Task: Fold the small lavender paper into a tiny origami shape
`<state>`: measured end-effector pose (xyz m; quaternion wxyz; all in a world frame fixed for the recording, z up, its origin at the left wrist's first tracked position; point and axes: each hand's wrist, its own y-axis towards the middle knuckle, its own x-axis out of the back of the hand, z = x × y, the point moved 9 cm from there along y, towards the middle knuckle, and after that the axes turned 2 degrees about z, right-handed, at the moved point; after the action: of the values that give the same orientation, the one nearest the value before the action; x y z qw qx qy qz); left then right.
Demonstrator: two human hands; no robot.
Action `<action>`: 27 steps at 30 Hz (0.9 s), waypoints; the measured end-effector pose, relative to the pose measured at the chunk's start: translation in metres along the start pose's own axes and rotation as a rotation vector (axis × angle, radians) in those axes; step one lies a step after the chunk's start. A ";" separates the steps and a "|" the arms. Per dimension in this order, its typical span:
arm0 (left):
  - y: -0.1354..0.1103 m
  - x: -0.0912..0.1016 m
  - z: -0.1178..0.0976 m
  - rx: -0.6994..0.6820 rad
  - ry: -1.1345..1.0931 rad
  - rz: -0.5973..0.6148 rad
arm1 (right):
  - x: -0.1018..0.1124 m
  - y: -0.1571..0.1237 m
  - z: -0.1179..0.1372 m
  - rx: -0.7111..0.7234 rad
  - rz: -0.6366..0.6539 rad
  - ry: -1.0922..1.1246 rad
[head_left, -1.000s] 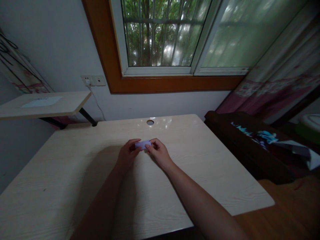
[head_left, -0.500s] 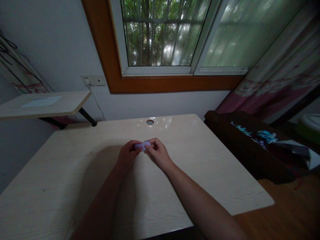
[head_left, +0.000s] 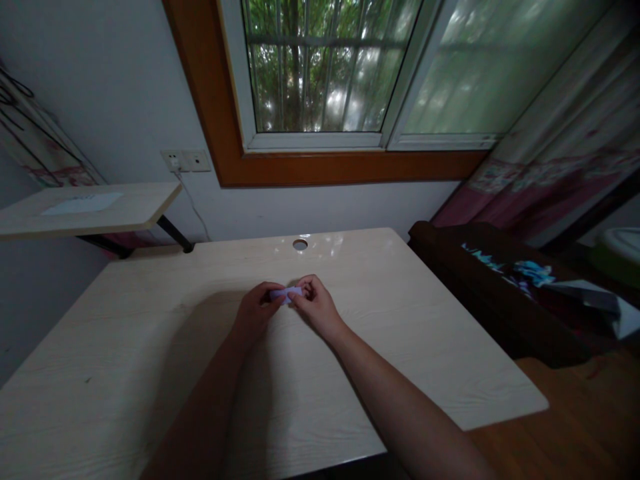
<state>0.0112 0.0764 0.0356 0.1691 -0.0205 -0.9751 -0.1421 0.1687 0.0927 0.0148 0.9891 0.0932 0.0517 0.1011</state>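
Note:
A small pale purple piece of folded paper (head_left: 285, 293) is held just above the middle of a light wooden desk (head_left: 150, 347). My left hand (head_left: 255, 312) pinches its left end with thumb and fingers. My right hand (head_left: 315, 307) pinches its right end, the other fingers curled in. Both hands meet at the paper, and most of it is hidden by my fingertips.
A round cable hole (head_left: 300, 245) sits near the desk's far edge. A side shelf (head_left: 125, 207) with a white sheet (head_left: 83, 203) stands at the left by a wall socket (head_left: 186, 161). A dark bed frame (head_left: 480, 287) with bedding runs along the right, under the window and curtain.
The paper looks narrower and flatter between my fingertips than a second ago. My hands have stayed in the same place on the desk.

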 end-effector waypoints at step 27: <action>0.001 0.001 0.005 0.001 -0.021 0.007 | 0.000 0.000 0.004 -0.007 -0.015 0.097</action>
<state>0.0091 0.0789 0.0314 0.1595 -0.0255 -0.9768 -0.1409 0.1688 0.0923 0.0192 0.9865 0.0844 0.0999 0.0983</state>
